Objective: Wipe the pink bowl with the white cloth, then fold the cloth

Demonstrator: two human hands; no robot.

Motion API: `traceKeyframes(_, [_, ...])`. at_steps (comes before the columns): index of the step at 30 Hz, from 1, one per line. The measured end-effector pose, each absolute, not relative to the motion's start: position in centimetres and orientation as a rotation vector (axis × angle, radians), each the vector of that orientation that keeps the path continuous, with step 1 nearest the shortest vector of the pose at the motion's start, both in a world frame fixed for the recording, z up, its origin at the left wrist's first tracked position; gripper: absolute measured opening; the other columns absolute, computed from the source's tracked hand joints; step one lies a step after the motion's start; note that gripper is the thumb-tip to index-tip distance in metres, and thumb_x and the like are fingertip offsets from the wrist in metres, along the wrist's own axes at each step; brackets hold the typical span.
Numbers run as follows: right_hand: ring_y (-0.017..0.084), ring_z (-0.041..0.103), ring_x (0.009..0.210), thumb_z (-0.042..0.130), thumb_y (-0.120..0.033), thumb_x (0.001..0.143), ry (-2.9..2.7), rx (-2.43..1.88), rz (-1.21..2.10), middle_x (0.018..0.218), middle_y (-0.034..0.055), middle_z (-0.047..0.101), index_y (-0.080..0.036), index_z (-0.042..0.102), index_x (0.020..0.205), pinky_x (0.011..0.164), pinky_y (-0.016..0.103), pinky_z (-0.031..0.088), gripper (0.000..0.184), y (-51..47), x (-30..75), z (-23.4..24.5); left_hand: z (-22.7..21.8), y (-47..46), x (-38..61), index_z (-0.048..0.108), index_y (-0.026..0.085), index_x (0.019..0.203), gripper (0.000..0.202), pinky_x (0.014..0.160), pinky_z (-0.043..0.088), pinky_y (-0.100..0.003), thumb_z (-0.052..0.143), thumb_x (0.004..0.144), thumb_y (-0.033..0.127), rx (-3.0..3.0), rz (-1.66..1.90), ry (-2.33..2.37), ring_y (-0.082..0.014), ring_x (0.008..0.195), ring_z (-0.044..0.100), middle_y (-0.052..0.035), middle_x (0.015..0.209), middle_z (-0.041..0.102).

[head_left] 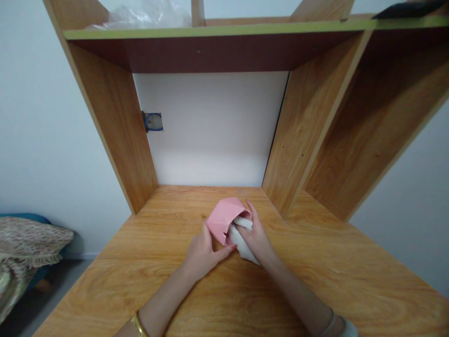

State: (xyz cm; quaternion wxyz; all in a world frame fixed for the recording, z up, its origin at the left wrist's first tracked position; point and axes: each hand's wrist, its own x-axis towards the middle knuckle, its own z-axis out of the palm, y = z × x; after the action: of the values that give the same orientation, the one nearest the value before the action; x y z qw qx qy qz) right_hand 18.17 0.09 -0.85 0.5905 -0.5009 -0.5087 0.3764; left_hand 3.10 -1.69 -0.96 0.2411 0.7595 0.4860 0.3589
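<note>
A pink faceted cup (224, 217) lies tilted on its side on the wooden desk (315, 281), its mouth turned toward me. My left hand (202, 252) wraps round the cup's lower left side, thumb under the rim. My right hand (255, 236) is closed on a white cloth (242, 241) and presses part of it into the cup's mouth. The cloth's loose end trails out under my right palm.
The desk has wooden side panels (115, 126) and a shelf (217, 32) overhead, with crumpled clear plastic (147, 14) on top. A wall socket (153, 121) sits at the back left. A bed with a patterned blanket (24, 248) stands at the left.
</note>
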Motion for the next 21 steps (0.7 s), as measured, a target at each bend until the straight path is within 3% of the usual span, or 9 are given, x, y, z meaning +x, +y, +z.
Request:
traceKeyframes(5, [0.018, 0.060, 0.074, 0.060, -0.021, 0.060, -1.206, -1.278, 0.831, 0.085, 0.0031, 0.062, -0.019, 0.013, 0.134, 0.066, 0.028, 0.047, 0.087, 0.3, 18.6, -1.0, -0.6, -1.9, 3.2, 0.036, 0.013, 0.114, 0.066, 0.065, 0.045, -0.035, 0.056, 0.067, 0.055, 2.161, 0.974, 1.417, -0.0265, 0.078, 0.061, -0.0098, 0.084, 0.063])
traceKeyframes(12, [0.014, 0.053, 0.046, 0.062, -0.025, 0.060, -1.356, -1.530, 0.577, 0.051, -0.0079, 0.052, -0.019, 0.012, 0.135, 0.045, 0.022, 0.039, 0.090, 0.1, 20.1, -0.4, -0.6, -1.9, 3.0, 0.036, 0.016, 0.119, 0.071, 0.068, 0.045, -0.034, 0.059, 0.063, 0.052, 2.350, 0.957, 1.468, -0.0249, 0.077, 0.061, -0.0077, 0.086, 0.063])
traceKeyframes(16, [0.014, 0.053, 0.048, 0.062, -0.026, 0.060, -1.425, -1.582, 0.523, 0.053, -0.0073, 0.052, -0.019, 0.016, 0.134, 0.046, 0.022, 0.038, 0.087, -0.2, 19.8, 0.1, -0.6, -1.9, 2.8, 0.034, 0.015, 0.122, 0.075, 0.067, 0.046, -0.035, 0.058, 0.063, 0.052, 2.362, 0.988, 1.493, -0.0256, 0.075, 0.062, -0.0081, 0.085, 0.064])
traceKeyframes(21, [0.014, 0.056, 0.058, 0.052, -0.023, 0.068, -1.549, -1.489, 0.591, 0.067, -0.0024, 0.058, -0.020, 0.023, 0.131, 0.055, 0.024, 0.042, 0.069, -0.5, 19.0, -0.2, -0.4, -1.7, 2.3, 0.034, 0.014, 0.126, 0.074, 0.067, 0.047, -0.034, 0.054, 0.066, 0.052, 2.296, 1.045, 1.538, -0.0244, 0.073, 0.062, -0.0080, 0.084, 0.065])
